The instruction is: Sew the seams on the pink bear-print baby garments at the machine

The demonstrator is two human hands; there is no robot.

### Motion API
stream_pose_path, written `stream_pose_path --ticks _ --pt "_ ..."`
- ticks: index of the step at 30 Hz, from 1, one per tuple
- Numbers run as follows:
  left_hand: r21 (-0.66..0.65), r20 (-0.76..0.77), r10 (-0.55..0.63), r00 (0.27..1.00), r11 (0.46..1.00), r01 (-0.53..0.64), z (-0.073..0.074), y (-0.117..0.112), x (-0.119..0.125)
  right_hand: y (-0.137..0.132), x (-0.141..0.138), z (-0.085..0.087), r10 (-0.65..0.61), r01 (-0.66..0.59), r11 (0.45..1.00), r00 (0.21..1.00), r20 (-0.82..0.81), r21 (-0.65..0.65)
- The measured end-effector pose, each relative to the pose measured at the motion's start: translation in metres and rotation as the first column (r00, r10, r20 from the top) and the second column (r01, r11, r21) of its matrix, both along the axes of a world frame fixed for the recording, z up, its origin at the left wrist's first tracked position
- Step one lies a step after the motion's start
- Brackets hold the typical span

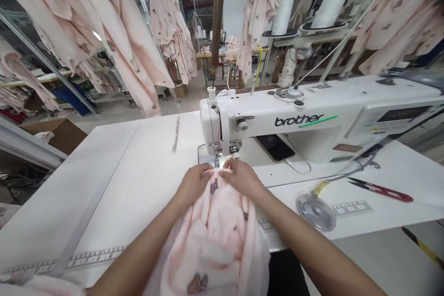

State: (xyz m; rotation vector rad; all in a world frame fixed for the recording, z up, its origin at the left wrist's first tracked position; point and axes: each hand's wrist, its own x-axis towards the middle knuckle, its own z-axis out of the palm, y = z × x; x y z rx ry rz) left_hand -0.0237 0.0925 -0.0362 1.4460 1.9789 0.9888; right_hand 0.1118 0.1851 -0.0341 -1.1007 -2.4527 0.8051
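Pink fabric (222,222) in left fingers (207,167) and right fingers (225,174) at a sewing machine (258,122).

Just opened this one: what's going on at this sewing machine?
A person's left hand and right hand hold the far end of a soft pale-pink fabric with brown printed figures, right by the needle area of a white sewing machine. The fabric bunches toward the person's body. Red-handled thread snips lie to the right on the white tabletop, and a dark-screened phone lies beneath the machine's arm.

Noted: your pink fabric (222,236) is cut off by the bottom edge, your sewing machine (263,113) by the right (its display (405,114) unreadable).
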Motion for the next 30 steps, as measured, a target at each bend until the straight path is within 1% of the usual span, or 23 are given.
stream_pose_path --ticks 2,4,7,9,14,17,20,28,30 --pt "0.0 -0.117 0.021 0.993 1.0 -0.022 -0.007 0.008 -0.004 0.009 -0.009 -0.005 -0.003 0.004 1.0 0.999 0.038 -0.013" --pt "-0.02 -0.178 0.028 0.984 0.999 -0.032 -0.008 0.014 -0.007 0.016 -0.013 -0.005 -0.017 0.019 1.0 0.997 0.081 -0.025" --pt "-0.1 -0.163 0.007 0.987 0.995 -0.023 -0.005 0.023 -0.011 0.024 -0.015 0.0 -0.063 0.07 0.997 0.989 0.135 -0.046" --pt "-0.129 -0.143 0.013 0.99 0.991 -0.032 -0.003 0.029 -0.013 0.027 -0.015 0.004 -0.088 0.098 0.994 0.983 0.161 -0.052" --pt "-0.118 -0.144 0.05 0.988 0.991 -0.068 -0.004 0.037 -0.012 0.028 -0.015 0.012 -0.115 0.125 0.991 0.974 0.196 -0.042" --pt "-0.118 -0.168 0.057 0.984 0.99 -0.077 -0.007 0.039 -0.012 0.026 -0.015 0.011 -0.113 0.121 0.992 0.973 0.2 -0.031" --pt "-0.103 -0.17 0.066 0.983 0.991 -0.084 -0.007 0.04 -0.014 0.026 -0.016 0.008 -0.105 0.105 0.994 0.979 0.178 0.005" --pt "-0.11 -0.175 0.041 0.984 0.992 -0.061 -0.003 0.041 -0.014 0.023 -0.014 0.01 -0.072 0.065 0.997 0.985 0.156 0.048" --pt "-0.103 -0.18 0.044 0.983 0.993 -0.063 -0.002 0.041 -0.014 0.022 -0.014 0.009 -0.081 0.069 0.995 0.983 0.163 0.076"
